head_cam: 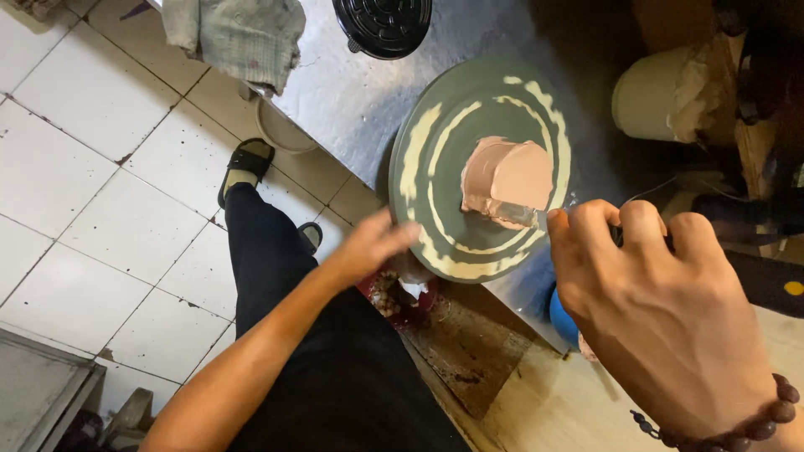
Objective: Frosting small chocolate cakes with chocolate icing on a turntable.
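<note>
A small round cake (507, 177) coated in pink cream stands on a grey-green turntable (435, 142) streaked with pale cream smears. My right hand (662, 310) is closed around the handle of a metal palette knife (521, 215), whose blade lies against the near side of the cake. A beaded bracelet is on that wrist. My left hand (375, 244) rests with fingers spread on the near left rim of the turntable.
The turntable sits on a steel counter (352, 92). A black lid (383, 25) and a crumpled grey cloth (234, 33) lie at the counter's far side. A cream bucket (657, 100) stands right. White floor tiles, my black trousers and sandals are left.
</note>
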